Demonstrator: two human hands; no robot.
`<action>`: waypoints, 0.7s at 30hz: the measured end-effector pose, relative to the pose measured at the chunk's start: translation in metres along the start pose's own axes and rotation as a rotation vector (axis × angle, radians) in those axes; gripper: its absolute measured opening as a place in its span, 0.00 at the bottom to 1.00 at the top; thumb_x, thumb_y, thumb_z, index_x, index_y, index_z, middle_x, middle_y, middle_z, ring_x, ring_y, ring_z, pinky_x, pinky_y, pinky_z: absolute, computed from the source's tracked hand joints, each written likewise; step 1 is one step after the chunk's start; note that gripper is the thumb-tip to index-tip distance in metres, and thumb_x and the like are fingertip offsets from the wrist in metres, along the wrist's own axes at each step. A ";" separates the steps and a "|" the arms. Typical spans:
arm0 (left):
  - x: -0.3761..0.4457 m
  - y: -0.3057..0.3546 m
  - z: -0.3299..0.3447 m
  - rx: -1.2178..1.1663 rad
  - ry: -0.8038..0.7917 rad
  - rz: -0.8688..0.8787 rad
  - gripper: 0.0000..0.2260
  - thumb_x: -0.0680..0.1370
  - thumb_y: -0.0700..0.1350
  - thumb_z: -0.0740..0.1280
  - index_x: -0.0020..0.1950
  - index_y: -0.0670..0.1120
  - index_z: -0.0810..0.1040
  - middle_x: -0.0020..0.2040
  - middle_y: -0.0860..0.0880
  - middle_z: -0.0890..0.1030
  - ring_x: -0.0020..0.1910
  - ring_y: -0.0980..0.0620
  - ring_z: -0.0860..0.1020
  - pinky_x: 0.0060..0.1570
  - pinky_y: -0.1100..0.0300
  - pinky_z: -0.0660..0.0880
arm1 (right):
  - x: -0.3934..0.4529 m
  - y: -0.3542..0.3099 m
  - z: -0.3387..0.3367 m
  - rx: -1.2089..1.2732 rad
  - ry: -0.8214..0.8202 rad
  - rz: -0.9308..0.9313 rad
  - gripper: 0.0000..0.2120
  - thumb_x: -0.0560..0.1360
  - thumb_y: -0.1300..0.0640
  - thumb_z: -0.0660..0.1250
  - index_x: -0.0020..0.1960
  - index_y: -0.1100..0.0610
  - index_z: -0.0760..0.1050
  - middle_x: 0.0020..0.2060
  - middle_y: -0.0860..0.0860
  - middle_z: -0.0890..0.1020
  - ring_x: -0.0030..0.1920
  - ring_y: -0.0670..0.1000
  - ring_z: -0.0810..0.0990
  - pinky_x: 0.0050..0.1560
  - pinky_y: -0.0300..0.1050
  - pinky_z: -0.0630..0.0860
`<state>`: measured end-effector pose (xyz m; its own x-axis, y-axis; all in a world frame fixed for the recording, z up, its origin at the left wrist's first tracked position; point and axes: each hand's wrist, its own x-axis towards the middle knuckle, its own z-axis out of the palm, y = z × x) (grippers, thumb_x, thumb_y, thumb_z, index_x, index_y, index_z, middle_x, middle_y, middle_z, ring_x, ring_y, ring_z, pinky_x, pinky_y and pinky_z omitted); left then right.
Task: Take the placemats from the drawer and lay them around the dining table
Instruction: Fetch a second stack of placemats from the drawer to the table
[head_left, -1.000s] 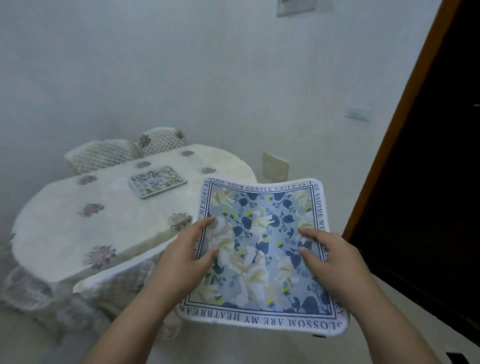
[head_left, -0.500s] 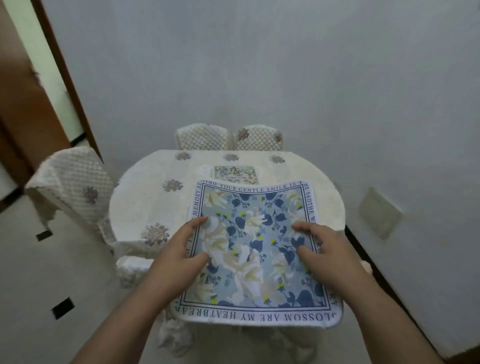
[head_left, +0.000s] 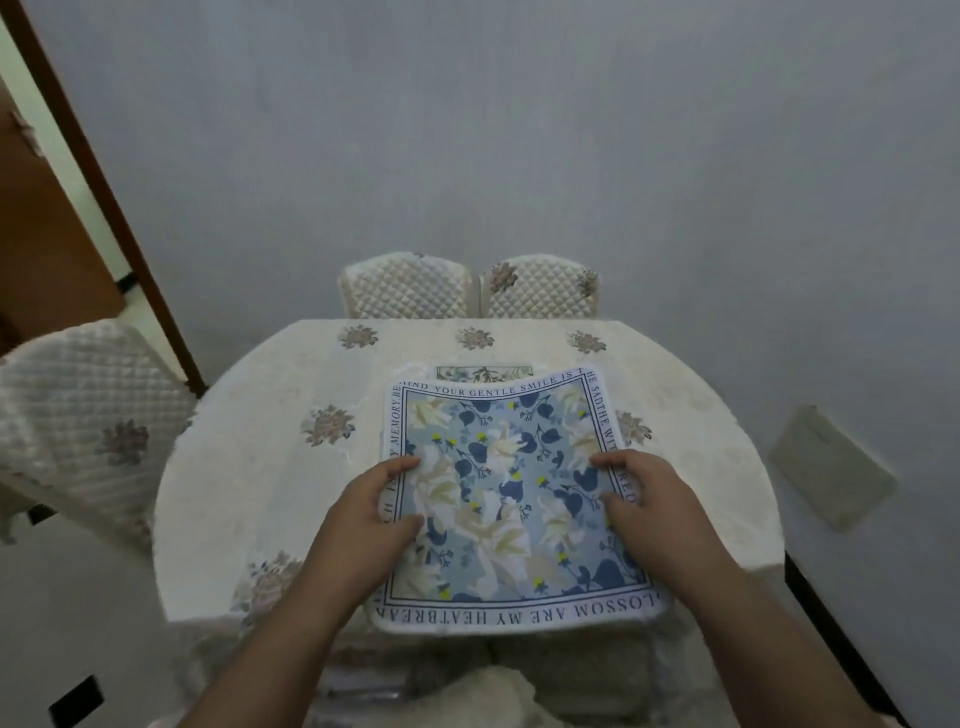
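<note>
Two hands hold one blue floral placemat (head_left: 511, 499) over the near side of the dining table (head_left: 249, 467), just inside its 6 o'clock edge. Left hand (head_left: 371, 514) grips the mat's left border at approx 9 o'clock of the mat, thumb on top, fingers curled under. Right hand (head_left: 654, 499) grips the right border at 3 o'clock, thumb and fingertips pressed on the print. Mat's far edge curls up a bit; border text runs round all sides. Can't tell if the near edge touches the cloth or hangs just above it.

2nd placemat (head_left: 485, 372) lies flat at 12 o'clock of the held one, mostly hidden behind its raised far edge, toward the table's far side.

Table is oval w/ cream tablecloth and flower motifs. Quilted chairs: two side by side at 12 o'clock past the table, left one (head_left: 405, 288) and right one (head_left: 540, 288); a third chair (head_left: 88, 410) at 9 o'clock. Brown door frame (head_left: 104, 192) at 10 o'clock, grey wall behind.
</note>
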<state>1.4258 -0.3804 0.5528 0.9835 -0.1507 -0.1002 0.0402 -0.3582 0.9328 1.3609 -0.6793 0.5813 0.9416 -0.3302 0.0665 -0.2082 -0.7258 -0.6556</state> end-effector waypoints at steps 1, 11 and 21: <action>0.022 0.000 0.001 0.003 -0.003 -0.004 0.25 0.75 0.40 0.73 0.61 0.70 0.76 0.64 0.56 0.79 0.49 0.55 0.84 0.47 0.50 0.84 | 0.020 0.002 0.006 -0.001 0.012 0.009 0.15 0.78 0.58 0.68 0.58 0.39 0.75 0.55 0.41 0.70 0.53 0.45 0.74 0.59 0.45 0.74; 0.221 0.020 0.029 -0.025 0.040 0.067 0.23 0.77 0.41 0.73 0.62 0.67 0.76 0.61 0.58 0.81 0.55 0.53 0.82 0.53 0.47 0.82 | 0.225 0.015 0.033 0.073 0.104 0.052 0.09 0.77 0.56 0.68 0.53 0.44 0.81 0.58 0.47 0.79 0.48 0.51 0.81 0.46 0.47 0.79; 0.376 -0.097 0.089 0.290 -0.047 -0.162 0.43 0.71 0.66 0.74 0.80 0.52 0.61 0.78 0.47 0.68 0.73 0.44 0.70 0.69 0.49 0.70 | 0.368 0.131 0.141 -0.093 -0.235 0.199 0.30 0.75 0.47 0.73 0.73 0.55 0.70 0.70 0.58 0.73 0.62 0.57 0.78 0.58 0.48 0.75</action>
<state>1.7757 -0.4843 0.3940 0.9590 -0.1099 -0.2613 0.1370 -0.6273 0.7666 1.7173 -0.8108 0.4133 0.9130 -0.3307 -0.2388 -0.4076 -0.7166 -0.5661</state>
